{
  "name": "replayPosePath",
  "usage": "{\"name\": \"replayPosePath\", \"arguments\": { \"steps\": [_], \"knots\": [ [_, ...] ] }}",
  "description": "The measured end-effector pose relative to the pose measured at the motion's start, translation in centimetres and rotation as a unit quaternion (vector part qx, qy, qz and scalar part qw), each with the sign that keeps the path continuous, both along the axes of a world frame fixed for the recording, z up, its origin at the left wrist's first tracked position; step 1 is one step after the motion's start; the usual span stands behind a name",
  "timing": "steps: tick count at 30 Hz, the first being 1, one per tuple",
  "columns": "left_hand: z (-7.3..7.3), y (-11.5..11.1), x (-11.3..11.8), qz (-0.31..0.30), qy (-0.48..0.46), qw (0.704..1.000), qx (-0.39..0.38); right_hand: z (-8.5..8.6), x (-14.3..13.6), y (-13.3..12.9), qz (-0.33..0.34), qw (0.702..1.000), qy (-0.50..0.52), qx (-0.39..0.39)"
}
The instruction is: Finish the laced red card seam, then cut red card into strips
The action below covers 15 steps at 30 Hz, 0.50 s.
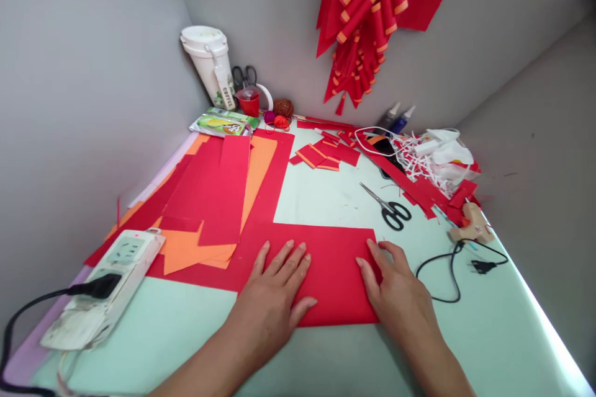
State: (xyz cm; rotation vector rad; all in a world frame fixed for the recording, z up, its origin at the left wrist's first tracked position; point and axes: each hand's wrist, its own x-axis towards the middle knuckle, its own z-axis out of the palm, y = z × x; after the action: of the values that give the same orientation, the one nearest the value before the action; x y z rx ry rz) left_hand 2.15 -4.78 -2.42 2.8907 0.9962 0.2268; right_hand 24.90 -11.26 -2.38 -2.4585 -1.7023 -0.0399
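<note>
A sheet of red paper lies flat on the pale green table in front of me. My left hand rests on its left part, palm down with the fingers spread. At the sheet's right edge is my right hand, its thumb and index fingertips apart and touching the paper; the other fingers are partly curled and it lifts nothing. Up and to the right of the sheet, scissors with black handles lie on the table. Further left, red paper pieces overlap orange paper sheets.
A power strip with a black plug stands at left. Small red-orange paper pieces lie at the back. A glue gun and its cord sit at right, near white scraps. A white cup stands behind; red paper firecrackers hang above.
</note>
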Motion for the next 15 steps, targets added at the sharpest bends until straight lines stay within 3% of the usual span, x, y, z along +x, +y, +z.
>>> {"name": "replayPosePath", "arguments": {
  "steps": [15],
  "knots": [
    [-0.54,-0.14,-0.12,0.001,0.008,1.0,-0.009,0.08,-0.2,-0.16,-0.002,1.0,-0.01,-0.007]
  ]
}}
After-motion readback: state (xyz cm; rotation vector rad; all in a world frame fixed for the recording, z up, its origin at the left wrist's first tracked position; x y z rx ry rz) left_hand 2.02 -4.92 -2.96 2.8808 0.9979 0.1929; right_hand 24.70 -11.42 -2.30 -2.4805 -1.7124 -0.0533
